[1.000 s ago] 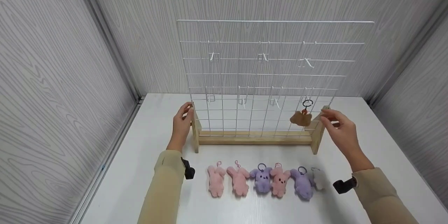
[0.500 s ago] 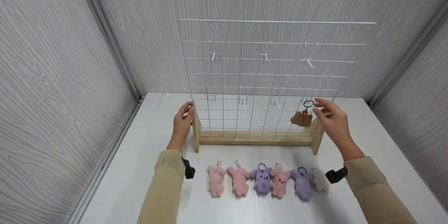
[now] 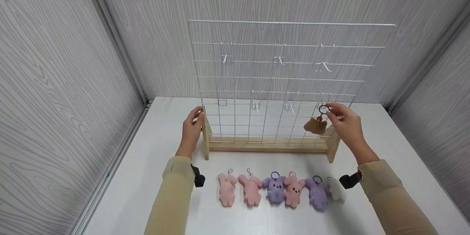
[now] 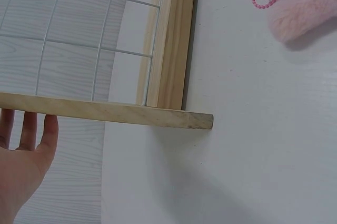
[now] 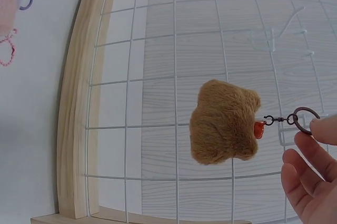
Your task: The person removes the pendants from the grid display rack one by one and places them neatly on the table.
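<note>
In the head view, my right hand (image 3: 344, 122) pinches the dark ring (image 5: 305, 120) of a brown plush keychain (image 5: 224, 122) between thumb and index finger. The brown plush (image 3: 315, 126) hangs from its ring in front of the white wire grid (image 3: 271, 79), at the lower right hook (image 3: 323, 104). An orange bit and a small swivel link join ring and plush. My left hand (image 3: 192, 123) rests its fingertips against the outer side of the stand's left wooden upright (image 4: 100, 109); its fingers (image 4: 50, 129) look fairly straight in the left wrist view.
Pink keychains (image 3: 227, 190), purple ones (image 3: 317, 193) and a pale grey one (image 3: 336, 190) lie in a row before the stand's wooden base (image 3: 268, 147). Several white hooks (image 3: 280, 60) stick out from the grid in two rows. White table (image 3: 143, 198), with panelled walls behind and beside.
My right hand has moved left from the stand's right upright to the brown plush keychain and taken hold of its ring. My left hand stays at the left upright.
</note>
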A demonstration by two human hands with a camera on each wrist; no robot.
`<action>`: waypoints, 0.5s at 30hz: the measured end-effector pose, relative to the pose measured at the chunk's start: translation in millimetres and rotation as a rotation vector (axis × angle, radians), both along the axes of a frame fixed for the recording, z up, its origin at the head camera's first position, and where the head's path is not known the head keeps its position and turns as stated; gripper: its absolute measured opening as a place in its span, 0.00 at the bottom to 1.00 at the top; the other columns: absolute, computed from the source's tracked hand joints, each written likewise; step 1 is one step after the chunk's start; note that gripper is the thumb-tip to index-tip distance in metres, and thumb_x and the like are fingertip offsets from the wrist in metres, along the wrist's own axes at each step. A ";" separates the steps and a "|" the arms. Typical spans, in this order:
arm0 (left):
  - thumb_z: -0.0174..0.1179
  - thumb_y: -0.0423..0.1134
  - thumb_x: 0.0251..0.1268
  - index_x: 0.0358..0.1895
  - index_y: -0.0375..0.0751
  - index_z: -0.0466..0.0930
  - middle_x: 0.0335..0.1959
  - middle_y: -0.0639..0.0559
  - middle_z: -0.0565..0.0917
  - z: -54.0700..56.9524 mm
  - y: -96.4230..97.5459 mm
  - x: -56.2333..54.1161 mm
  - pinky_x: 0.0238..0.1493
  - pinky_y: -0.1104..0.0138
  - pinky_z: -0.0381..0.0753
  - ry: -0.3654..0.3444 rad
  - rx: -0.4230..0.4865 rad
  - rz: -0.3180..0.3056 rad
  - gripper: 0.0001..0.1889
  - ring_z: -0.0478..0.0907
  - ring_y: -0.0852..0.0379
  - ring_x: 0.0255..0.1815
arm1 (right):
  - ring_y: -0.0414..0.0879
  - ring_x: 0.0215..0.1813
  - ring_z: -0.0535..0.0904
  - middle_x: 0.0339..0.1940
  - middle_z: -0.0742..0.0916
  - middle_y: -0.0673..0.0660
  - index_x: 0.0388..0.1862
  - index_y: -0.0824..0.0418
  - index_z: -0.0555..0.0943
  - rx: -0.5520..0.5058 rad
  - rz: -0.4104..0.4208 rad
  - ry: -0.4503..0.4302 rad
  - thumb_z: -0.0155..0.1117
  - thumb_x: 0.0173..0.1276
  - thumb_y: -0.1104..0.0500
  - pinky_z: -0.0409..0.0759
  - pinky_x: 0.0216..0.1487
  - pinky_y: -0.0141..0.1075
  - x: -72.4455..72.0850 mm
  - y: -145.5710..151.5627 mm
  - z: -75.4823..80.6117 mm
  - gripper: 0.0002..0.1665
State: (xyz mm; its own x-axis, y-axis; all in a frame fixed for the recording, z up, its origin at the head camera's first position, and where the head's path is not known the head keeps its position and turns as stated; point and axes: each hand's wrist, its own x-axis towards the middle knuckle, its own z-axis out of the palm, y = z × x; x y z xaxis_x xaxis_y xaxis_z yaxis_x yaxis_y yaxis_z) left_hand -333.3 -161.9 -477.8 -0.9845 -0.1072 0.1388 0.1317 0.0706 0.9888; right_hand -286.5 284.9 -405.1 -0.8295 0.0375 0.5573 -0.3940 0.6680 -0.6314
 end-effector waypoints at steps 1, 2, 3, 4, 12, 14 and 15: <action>0.49 0.48 0.71 0.63 0.52 0.68 0.59 0.46 0.68 0.0 -0.2 0.4 0.49 0.57 0.75 0.000 -0.001 0.004 0.20 0.70 0.51 0.54 | 0.30 0.37 0.73 0.37 0.84 0.61 0.48 0.64 0.81 -0.004 -0.003 0.007 0.61 0.64 0.68 0.69 0.35 0.19 -0.3 -0.6 0.4 0.13; 0.49 0.48 0.71 0.63 0.52 0.68 0.59 0.46 0.68 0.1 -0.4 0.9 0.49 0.56 0.75 0.001 -0.002 0.004 0.20 0.70 0.51 0.54 | 0.29 0.36 0.73 0.37 0.84 0.61 0.48 0.65 0.81 -0.007 -0.004 0.012 0.61 0.64 0.68 0.69 0.35 0.19 -0.6 -1.1 0.7 0.13; 0.49 0.48 0.71 0.63 0.52 0.68 0.59 0.46 0.68 0.1 -0.8 1.2 0.49 0.56 0.75 0.003 -0.003 0.005 0.20 0.70 0.51 0.54 | 0.29 0.36 0.72 0.36 0.84 0.61 0.47 0.65 0.81 -0.007 -0.006 0.014 0.60 0.64 0.68 0.69 0.35 0.19 -0.6 -1.6 1.0 0.12; 0.49 0.48 0.71 0.63 0.52 0.68 0.59 0.46 0.68 0.1 -1.0 1.4 0.49 0.56 0.75 0.005 -0.004 0.007 0.20 0.70 0.51 0.54 | 0.29 0.36 0.72 0.36 0.84 0.61 0.47 0.65 0.81 -0.009 -0.007 0.011 0.60 0.65 0.68 0.69 0.35 0.19 -0.5 -2.0 1.1 0.12; 0.49 0.47 0.71 0.65 0.49 0.67 0.60 0.46 0.67 5.7 -0.5 4.4 0.52 0.55 0.73 -0.022 0.014 -0.018 0.21 0.69 0.49 0.55 | 0.30 0.34 0.74 0.34 0.83 0.59 0.45 0.65 0.81 -0.019 0.015 -0.003 0.59 0.66 0.66 0.70 0.34 0.18 8.3 -0.4 1.1 0.10; 0.49 0.45 0.71 0.65 0.47 0.66 0.60 0.44 0.67 8.6 -0.1 6.0 0.53 0.54 0.72 -0.029 0.036 -0.032 0.22 0.69 0.47 0.56 | 0.29 0.34 0.74 0.33 0.83 0.58 0.45 0.65 0.81 -0.013 0.021 0.002 0.59 0.66 0.66 0.70 0.34 0.18 10.7 0.7 2.2 0.10; 0.49 0.44 0.71 0.66 0.46 0.66 0.61 0.43 0.67 11.4 0.3 8.0 0.53 0.53 0.72 -0.031 0.043 -0.036 0.22 0.69 0.46 0.56 | 0.29 0.34 0.74 0.33 0.83 0.58 0.45 0.65 0.81 -0.007 0.024 0.004 0.59 0.66 0.66 0.70 0.34 0.18 11.7 1.2 2.9 0.09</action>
